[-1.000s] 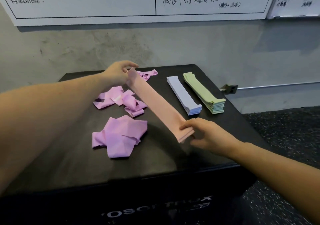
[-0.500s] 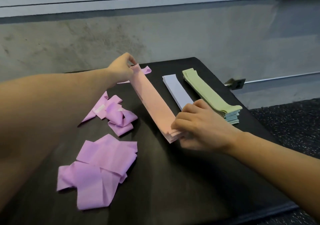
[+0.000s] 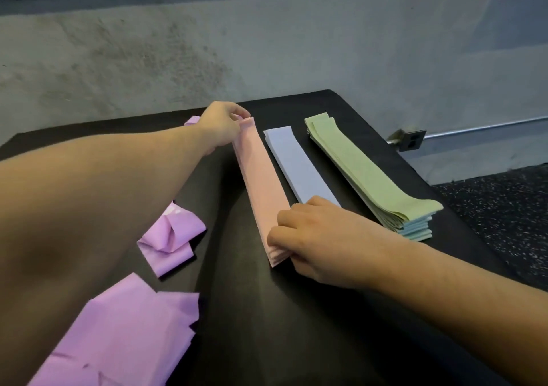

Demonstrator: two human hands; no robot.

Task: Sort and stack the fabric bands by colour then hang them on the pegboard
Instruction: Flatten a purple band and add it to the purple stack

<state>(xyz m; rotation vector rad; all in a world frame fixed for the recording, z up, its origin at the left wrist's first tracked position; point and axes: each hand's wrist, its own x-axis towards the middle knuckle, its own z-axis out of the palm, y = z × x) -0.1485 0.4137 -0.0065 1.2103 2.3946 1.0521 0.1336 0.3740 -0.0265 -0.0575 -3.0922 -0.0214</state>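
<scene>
Pink stack of bands (image 3: 262,184): a second ago lifted off the black box (image 3: 267,311), now laid beside the pale blue stack (image 3: 296,163); our left hand (image 3: 221,124) pinches its far end, our right hand (image 3: 314,237) grips the near end; purple bands (image 3: 169,240) remain unsorted; pegboard unseen.

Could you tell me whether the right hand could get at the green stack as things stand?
Probably yes: the green stack lies just beyond the right hand, nothing covering it; the hand would have to let go of the pink stack first.
</scene>
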